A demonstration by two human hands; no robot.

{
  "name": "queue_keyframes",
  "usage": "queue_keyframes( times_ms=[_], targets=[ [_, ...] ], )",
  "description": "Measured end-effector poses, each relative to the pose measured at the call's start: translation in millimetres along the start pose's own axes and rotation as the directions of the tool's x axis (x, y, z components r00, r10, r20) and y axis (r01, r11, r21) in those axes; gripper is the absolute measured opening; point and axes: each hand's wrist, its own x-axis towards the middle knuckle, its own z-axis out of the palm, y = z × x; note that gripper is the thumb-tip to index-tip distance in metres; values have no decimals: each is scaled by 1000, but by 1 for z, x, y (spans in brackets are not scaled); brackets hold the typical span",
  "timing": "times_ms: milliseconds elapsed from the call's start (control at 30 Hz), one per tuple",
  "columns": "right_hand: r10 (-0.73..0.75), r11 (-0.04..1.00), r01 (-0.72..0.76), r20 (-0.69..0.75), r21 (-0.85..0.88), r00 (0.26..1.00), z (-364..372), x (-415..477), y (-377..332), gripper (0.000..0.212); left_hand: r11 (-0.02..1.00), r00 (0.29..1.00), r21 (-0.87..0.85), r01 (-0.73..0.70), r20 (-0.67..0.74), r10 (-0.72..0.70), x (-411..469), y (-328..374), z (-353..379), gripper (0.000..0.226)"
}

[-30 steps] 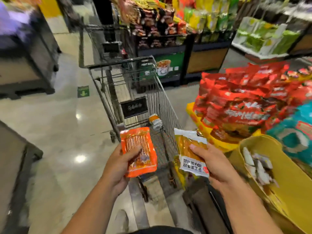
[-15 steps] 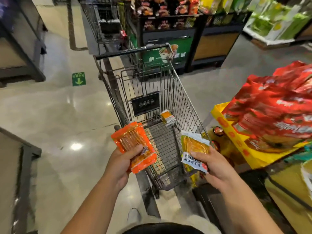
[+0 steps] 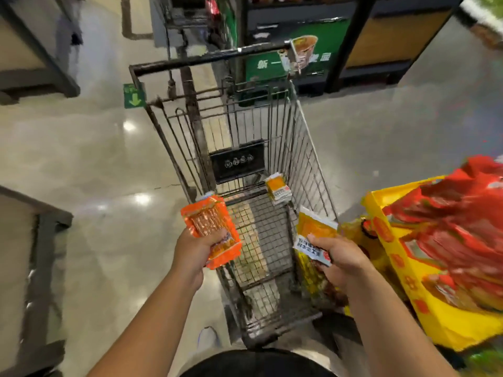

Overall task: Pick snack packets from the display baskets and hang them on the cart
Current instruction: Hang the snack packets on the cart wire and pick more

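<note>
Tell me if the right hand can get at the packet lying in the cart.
Likely yes: the cart is open-topped and nothing lies between the right hand and the lying packet. But the hand grips a second packet, so grasping looks unlikely.

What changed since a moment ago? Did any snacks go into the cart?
None went in. The person turned toward the cart, so the red packets slid to the right edge and the basket of white packets left view. Unchanged: the left hand grips the orange packet, the right hand holds the yellow packet, and one small packet lies in the cart.
</note>
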Motion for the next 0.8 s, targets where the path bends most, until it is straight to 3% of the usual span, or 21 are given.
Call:
queue_keyframes(
  times_ms=[100,200,300,367,500,600,667,800],
  targets=[
    [67,988,-60,41,-145,997,1,54,-27,14,996,996,90,-12,-87,20,30,9,15,34],
    [133,978,-115,96,-173,986,8,104,-38,16,983,986,179,-30,-158,59,61,17,23,34],
    [163,969,-146,73,-199,984,15,151,-38,21,949,959,311,-43,-254,127,96,19,21,31],
    [192,955,-181,26,-236,981,21,175,-39,13,902,936,428,-53,-294,194,117,24,17,33],
    [130,945,-142,-60,-293,990,30,211,-42,16,758,891,648,-79,-295,345,147,34,7,34],
    [37,910,-77,-104,-408,994,37,240,-39,32,567,845,820,-74,-250,473,173,31,-1,34],
    [-66,846,-16,-134,-533,989,42,261,-38,37,445,821,895,-39,-225,524,182,24,0,39],
    [-201,696,42,-138,-717,970,53,314,-31,45,335,785,931,-145,-97,611,189,6,10,34]
  ],
)
